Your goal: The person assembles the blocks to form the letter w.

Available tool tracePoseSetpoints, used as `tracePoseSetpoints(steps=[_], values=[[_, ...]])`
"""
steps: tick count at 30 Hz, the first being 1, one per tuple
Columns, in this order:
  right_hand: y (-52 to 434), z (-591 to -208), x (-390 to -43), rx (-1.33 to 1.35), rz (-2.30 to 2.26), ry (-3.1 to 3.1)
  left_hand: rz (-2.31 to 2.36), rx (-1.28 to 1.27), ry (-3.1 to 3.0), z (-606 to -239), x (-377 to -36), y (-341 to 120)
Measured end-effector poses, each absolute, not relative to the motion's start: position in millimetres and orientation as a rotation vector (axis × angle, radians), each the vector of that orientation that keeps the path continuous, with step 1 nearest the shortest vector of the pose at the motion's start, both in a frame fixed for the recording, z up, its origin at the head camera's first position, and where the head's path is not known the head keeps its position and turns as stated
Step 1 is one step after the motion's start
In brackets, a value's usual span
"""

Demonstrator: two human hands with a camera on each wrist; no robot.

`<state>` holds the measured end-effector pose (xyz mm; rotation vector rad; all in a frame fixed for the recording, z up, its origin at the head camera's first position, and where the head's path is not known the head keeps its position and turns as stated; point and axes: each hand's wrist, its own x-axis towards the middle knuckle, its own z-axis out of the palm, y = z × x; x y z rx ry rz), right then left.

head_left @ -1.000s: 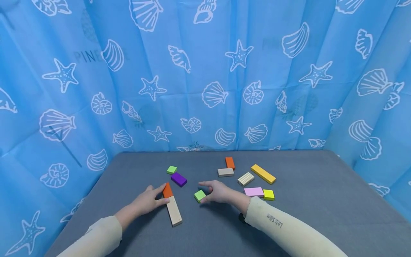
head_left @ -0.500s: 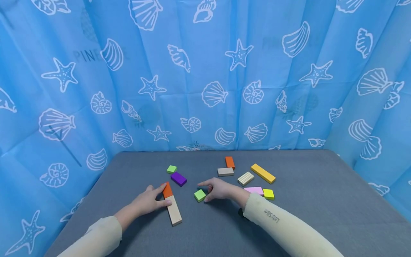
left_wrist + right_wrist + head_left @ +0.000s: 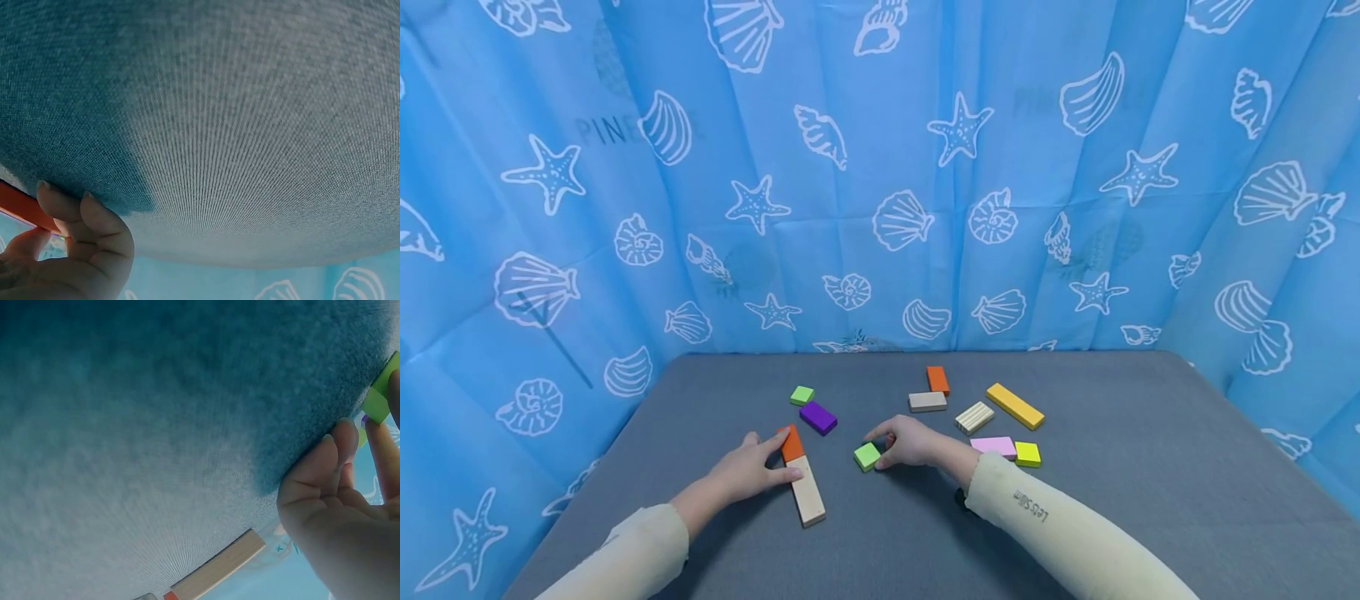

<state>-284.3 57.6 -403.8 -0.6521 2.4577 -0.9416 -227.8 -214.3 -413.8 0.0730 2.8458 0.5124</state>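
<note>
In the head view, an orange block and a plain wooden block lie end to end at the table's left centre. My left hand rests on them, forefinger at the orange block's far end and thumb on the wooden block. In the left wrist view, a fingertip touches the orange block, and the other fingers bend beside it. My right hand pinches a light green block between thumb and forefinger. The right wrist view has these digits on opposite sides of the green block.
A purple block and second green block lie behind. Towards the right are orange, grey-beige, striped, long yellow-orange, pink and yellow blocks. A blue curtain hangs behind the table.
My right forefinger has bent in to the green block's far side, and the thumb has shifted along its near right side. My left thumb has slid slightly further onto the wooden block.
</note>
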Motion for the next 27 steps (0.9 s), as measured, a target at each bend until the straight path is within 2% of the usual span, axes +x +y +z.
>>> tracePoseSetpoints(steps=[10, 27], values=[[58.8, -403.9, -278.7, -0.661, -0.958, 2.477, 0.592, 0.099, 2.830, -414.8, -225.1, -215.5], [62.7, -405.8, -246.1, -0.692, -1.168, 2.364, 0.592, 0.102, 2.822, -413.3, -224.5, -215.2]])
